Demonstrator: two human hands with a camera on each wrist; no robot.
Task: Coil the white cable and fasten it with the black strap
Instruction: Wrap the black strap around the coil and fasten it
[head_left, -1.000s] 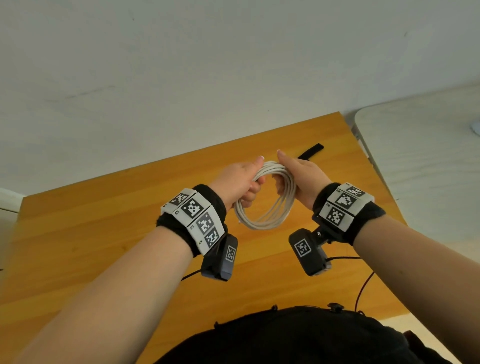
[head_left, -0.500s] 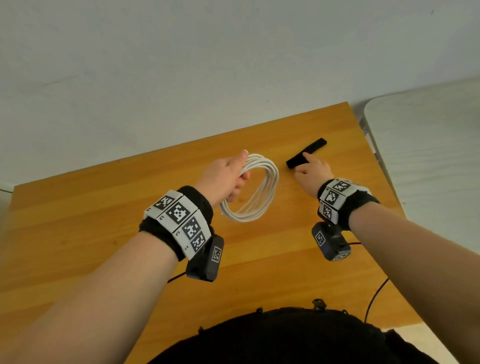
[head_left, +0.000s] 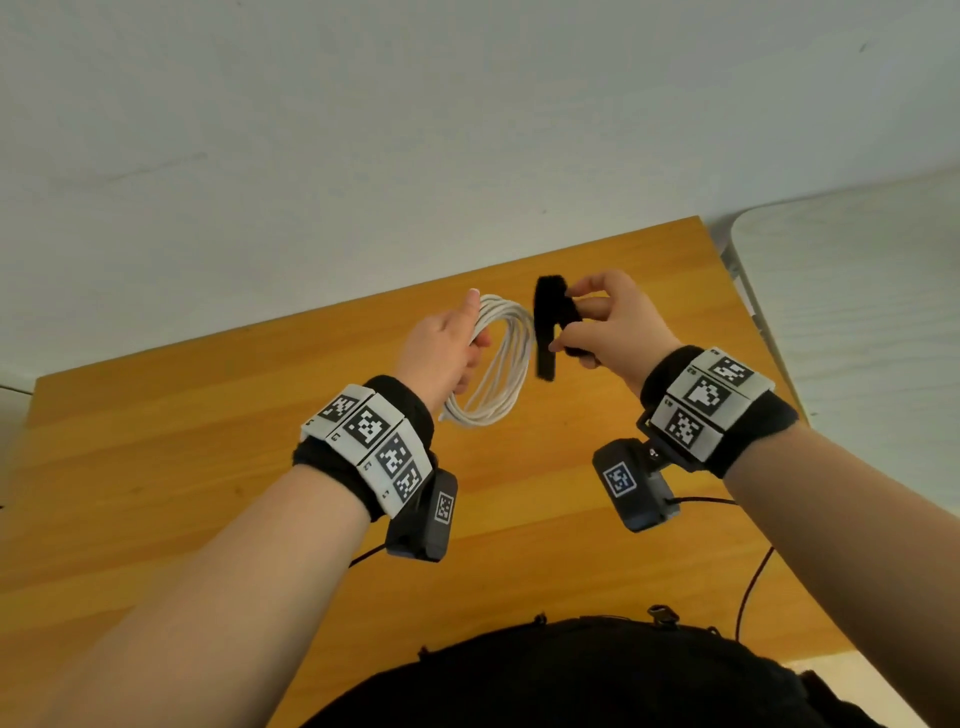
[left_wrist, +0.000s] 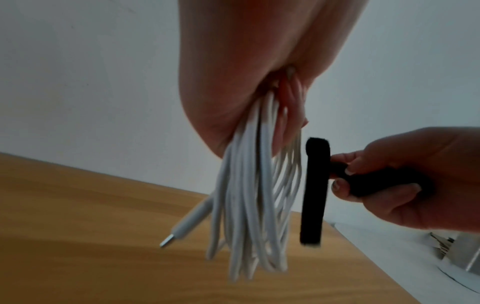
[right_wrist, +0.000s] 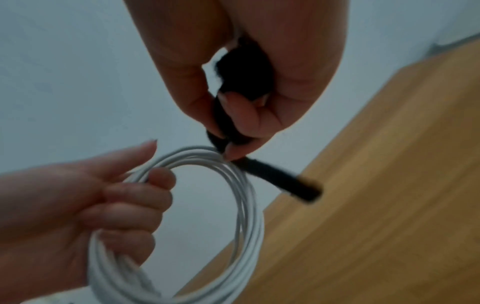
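The white cable (head_left: 501, 364) hangs as a coil of several loops above the wooden table (head_left: 156, 467). My left hand (head_left: 441, 348) grips the coil's left side, fingers curled through the loops. From below, the left wrist view shows the cable (left_wrist: 246, 205) hanging from the palm with a plug end (left_wrist: 182, 226) sticking out. My right hand (head_left: 608, 322) pinches the black strap (head_left: 548, 332) just right of the coil, close to the loops. In the right wrist view the strap (right_wrist: 272, 174) runs from the fingertips past the cable (right_wrist: 246, 205).
A pale grey table (head_left: 857, 312) stands to the right of the wooden one with a narrow gap between. A white wall (head_left: 363, 130) lies beyond the far edge. Thin wires (head_left: 748, 587) hang from the wrist cameras near my body.
My right hand let go of the coil, reached to the strap on the table, picked it up and brought it back beside the coil. The left hand kept hold of the coil.
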